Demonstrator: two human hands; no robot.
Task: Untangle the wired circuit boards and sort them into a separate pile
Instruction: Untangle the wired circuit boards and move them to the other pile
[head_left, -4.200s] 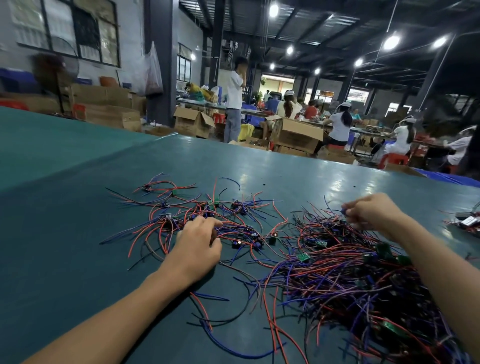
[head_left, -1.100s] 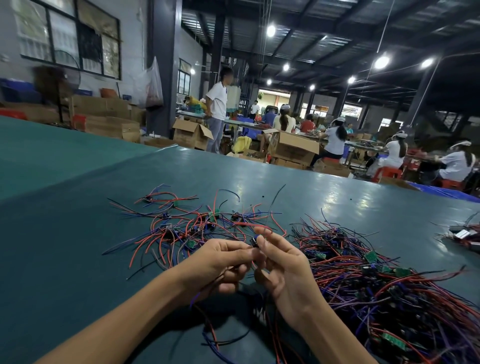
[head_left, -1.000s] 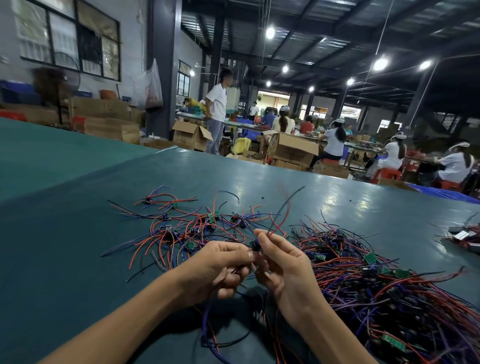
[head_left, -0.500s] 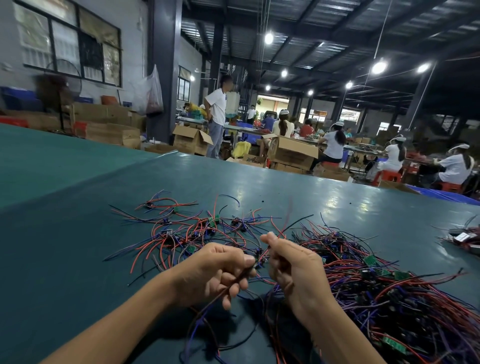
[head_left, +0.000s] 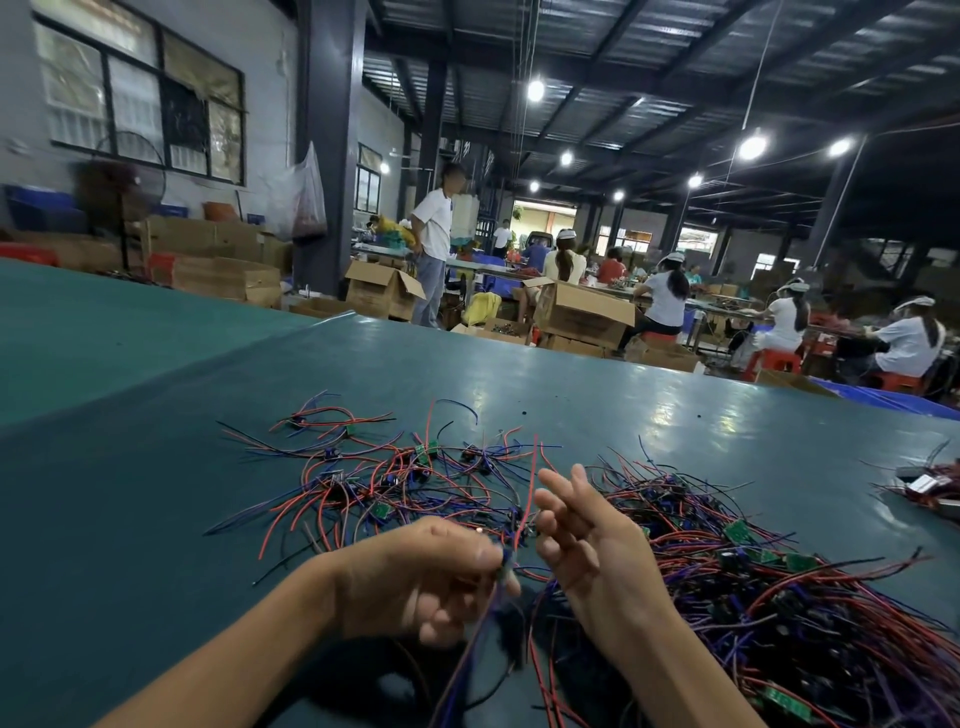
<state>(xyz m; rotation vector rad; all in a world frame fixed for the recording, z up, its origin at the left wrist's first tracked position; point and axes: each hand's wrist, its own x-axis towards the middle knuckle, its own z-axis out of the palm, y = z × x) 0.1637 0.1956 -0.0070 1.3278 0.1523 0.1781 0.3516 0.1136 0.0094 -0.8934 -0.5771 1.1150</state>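
Above the green table (head_left: 156, 493), my left hand (head_left: 415, 577) pinches a small wired circuit board (head_left: 506, 564); its red, blue and black wires hang down and one red wire stands up. My right hand (head_left: 582, 540) is just to the right of it, fingers spread and holding nothing. A dense tangled heap of wired boards (head_left: 779, 597) lies on the right. A looser spread pile of separated wired boards (head_left: 395, 483) lies beyond my left hand.
A small cluster of parts (head_left: 930, 488) sits at the table's far right edge. Cardboard boxes (head_left: 582, 312) and several seated workers are beyond the table's far edge; a person (head_left: 434, 249) stands there.
My right hand has let go of the wires and spread its fingers. My left hand keeps the board and has shifted slightly lower; the wires now hang from it.
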